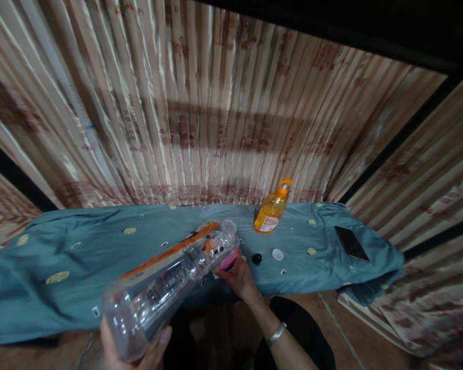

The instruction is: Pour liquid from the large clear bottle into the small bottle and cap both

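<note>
**Long bottle held at both ends, loose bits on the cloth**

Nearest you, your left hand (133, 347) cups the base of the clear bottle (170, 280), thumb curled up over its lower edge. It is a shallow hold on a smooth, round wall; I judge the base could roll or slide out of that palm if you tip it further.

From there the bottle runs up toward 1 o'clock, lying nearly flat over the near edge of the worktop (61, 246). Your right hand (237, 275) meets it at the far end, fingers closed around something pink (229, 258) at the neck; I cannot tell whether that is a cap or a lid. So the bottle spans both hands, left at the base, right at the mouth. If either lets go, the long body would likely swing down and strike the worktop edge or the floor.

Just past your right hand, at 2 o'clock, a small black cap (256, 258) and a white cap (278, 254) lie loose on the blue cloth. A sweep of the bottle's mouth could knock them off.

Farther out at 1 o'clock stands the orange pump bottle (272, 210), upright and easily toppled. At 3 o'clock a phone (351, 243) lies near the worktop's corner, where the cloth droops; a tug on the cloth could carry it over.
</note>
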Tool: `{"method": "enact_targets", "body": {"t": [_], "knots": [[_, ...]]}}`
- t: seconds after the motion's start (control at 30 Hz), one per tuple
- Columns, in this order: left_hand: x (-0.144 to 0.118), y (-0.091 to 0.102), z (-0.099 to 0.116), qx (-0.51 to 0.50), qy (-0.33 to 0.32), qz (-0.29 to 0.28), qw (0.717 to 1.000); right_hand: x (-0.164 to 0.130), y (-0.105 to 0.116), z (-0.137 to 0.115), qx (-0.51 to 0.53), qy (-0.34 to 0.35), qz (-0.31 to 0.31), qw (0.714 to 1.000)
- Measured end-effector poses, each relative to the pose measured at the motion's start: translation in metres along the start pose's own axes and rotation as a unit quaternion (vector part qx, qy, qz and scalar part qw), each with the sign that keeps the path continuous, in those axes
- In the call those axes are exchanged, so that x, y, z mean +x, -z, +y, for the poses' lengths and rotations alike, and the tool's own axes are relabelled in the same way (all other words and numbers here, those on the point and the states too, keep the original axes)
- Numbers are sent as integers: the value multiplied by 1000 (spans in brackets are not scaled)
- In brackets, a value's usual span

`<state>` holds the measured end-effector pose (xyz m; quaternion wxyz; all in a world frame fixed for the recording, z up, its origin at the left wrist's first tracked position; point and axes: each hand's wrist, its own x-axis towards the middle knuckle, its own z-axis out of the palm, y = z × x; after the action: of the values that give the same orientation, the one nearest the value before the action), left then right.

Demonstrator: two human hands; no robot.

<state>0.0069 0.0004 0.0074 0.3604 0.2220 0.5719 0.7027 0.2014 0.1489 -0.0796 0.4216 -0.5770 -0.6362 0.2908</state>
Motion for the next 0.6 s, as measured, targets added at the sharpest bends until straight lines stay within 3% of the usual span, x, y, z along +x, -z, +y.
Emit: {"method": "enact_targets", "body": {"t": [0.3, 0.6], "knots": [[-12, -19, 23, -2, -17, 12, 1000, 1, -3, 6, -2, -15, 1, 1000], [-8, -16, 24, -7, -22, 2, 1000, 1, -3, 7, 9, -4, 1, 1000]]}}
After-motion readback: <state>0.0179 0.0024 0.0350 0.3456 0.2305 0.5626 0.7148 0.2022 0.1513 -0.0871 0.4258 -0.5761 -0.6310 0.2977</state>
